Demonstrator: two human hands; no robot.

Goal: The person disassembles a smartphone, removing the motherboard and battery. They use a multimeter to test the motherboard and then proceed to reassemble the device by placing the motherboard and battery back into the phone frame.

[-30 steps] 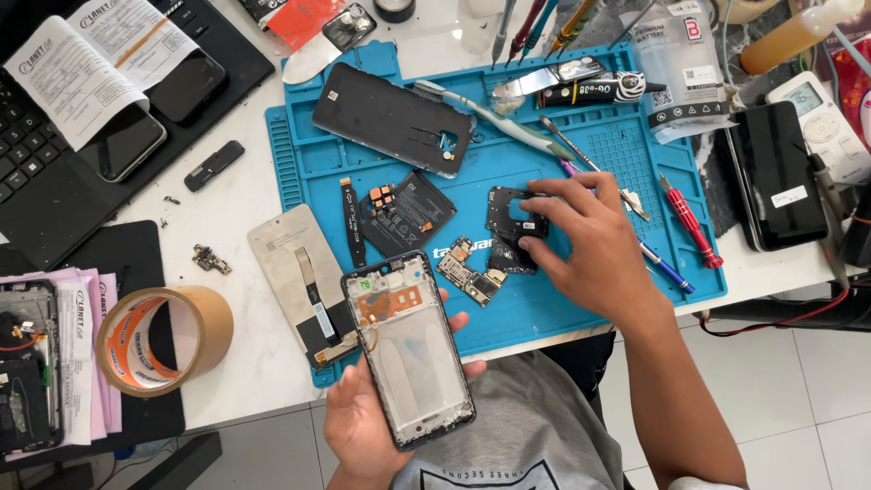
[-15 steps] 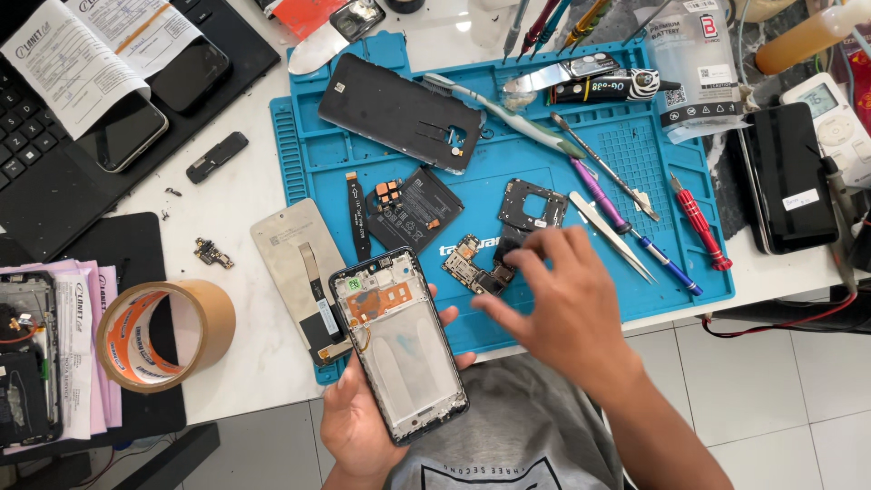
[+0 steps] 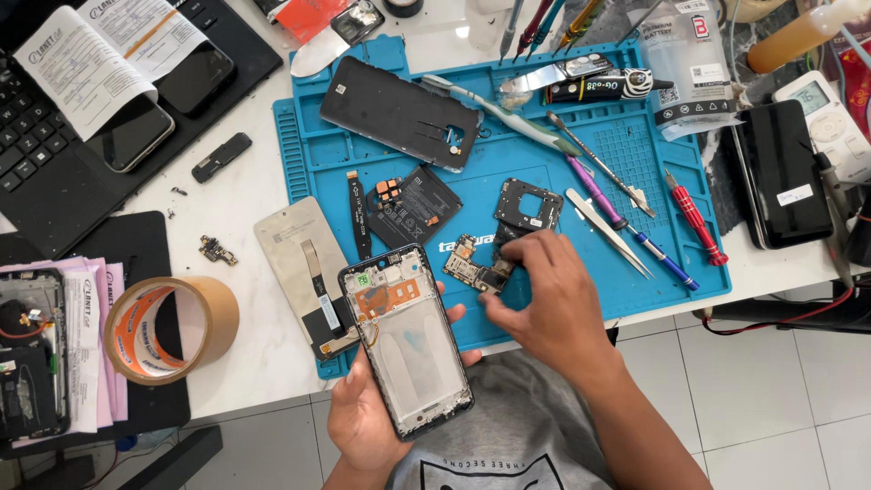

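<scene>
Across the blue work mat (image 3: 581, 195), lying largest, the opened phone frame (image 3: 406, 338) is sitting at its seven o'clock edge, the left hand (image 3: 367, 413) cupping it, fingers wrapping both long sides. At three o'clock of the frame, the right hand (image 3: 544, 304) is pinching the small circuit board (image 3: 472, 266), fingertips pressing together.

This is a phone repair workshop. A blue repair mat (image 3: 689, 272) covers the white table (image 3: 245, 181), strewn with a phone back cover (image 3: 395, 109), a battery (image 3: 419, 204), circuit boards (image 3: 467, 263), tweezers (image 3: 603, 227) and screwdrivers (image 3: 694, 218). Spare phones (image 3: 136, 132), a tape roll (image 3: 168, 328) and a laptop (image 3: 36, 181) lie alongside.
</scene>
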